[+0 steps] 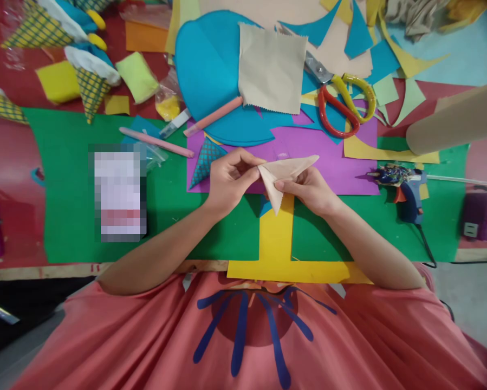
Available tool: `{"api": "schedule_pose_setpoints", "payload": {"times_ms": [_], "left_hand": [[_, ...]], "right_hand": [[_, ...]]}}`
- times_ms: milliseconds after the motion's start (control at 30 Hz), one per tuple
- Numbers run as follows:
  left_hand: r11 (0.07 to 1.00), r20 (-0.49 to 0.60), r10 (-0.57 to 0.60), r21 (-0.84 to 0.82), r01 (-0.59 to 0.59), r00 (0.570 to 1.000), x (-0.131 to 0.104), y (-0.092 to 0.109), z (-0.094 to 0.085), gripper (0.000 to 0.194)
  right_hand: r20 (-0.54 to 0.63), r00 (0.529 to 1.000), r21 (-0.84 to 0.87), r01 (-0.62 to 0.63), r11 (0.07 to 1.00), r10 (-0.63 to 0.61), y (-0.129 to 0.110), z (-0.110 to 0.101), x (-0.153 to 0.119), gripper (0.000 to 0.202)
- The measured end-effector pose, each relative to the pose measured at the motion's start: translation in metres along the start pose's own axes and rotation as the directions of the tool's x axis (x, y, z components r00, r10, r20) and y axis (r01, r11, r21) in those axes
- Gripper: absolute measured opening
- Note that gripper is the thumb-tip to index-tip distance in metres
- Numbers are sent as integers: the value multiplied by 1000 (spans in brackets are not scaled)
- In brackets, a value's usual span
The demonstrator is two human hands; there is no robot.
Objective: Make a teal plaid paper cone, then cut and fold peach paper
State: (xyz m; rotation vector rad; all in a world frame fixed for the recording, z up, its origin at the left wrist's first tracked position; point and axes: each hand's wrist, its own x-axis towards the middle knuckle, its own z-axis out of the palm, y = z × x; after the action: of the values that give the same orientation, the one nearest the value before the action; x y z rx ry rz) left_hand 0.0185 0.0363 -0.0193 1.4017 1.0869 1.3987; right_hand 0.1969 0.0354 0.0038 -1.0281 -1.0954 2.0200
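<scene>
Between my two hands is a beige piece of fabric [290, 167], folded into a pointed shape with one jagged edge hanging down. My left hand [232, 181] pinches its left corner between thumb and fingers. With the thumb on top and fingers behind, my right hand [313, 190] grips the lower right side. Just left of my left hand lies a blue checked fabric cone [206, 161]. A flat beige fabric square [272, 67] with zigzag edges rests beyond my hands on a round blue sheet [210, 65].
Scissors [335, 100] with red and yellow handles lie at upper right. A glue gun [408, 189] with its cord sits to the right, below a cardboard tube [450, 122]. Two pink pens [157, 142] and a blurred-out flat object [119, 195] are on the left. Yellow checked cones [91, 81] stand behind.
</scene>
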Motion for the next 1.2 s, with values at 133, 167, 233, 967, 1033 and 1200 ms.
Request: {"api": "schedule_pose_setpoints", "payload": {"times_ms": [133, 167, 233, 967, 1033, 1200], "left_hand": [[995, -30, -99, -12, 98, 995, 0, -1, -1, 14], [993, -30, -111, -31, 110, 993, 0, 0, -2, 14], [986, -6, -144, -89, 143, 990, 1, 3, -3, 18], [936, 143, -314, -117, 331, 939, 4, 19, 4, 39], [924, 154, -333, -143, 355, 930, 3, 19, 5, 40], [918, 167, -343, -149, 368, 924, 5, 18, 0, 35]], "right_hand": [[-24, 999, 7, 25, 1000, -25, 2, -2, 1, 37], [-35, 999, -2, 30, 1000, -30, 3, -4, 2, 37], [-60, 997, -13, 44, 999, -44, 4, -6, 3, 36], [-147, 972, -122, 167, 978, -184, -1, -4, 0, 38], [-159, 970, -106, 170, 980, -185, -2, -5, 0, 35], [-213, 958, -62, 182, 981, -192, -4, -15, 1, 16]]}}
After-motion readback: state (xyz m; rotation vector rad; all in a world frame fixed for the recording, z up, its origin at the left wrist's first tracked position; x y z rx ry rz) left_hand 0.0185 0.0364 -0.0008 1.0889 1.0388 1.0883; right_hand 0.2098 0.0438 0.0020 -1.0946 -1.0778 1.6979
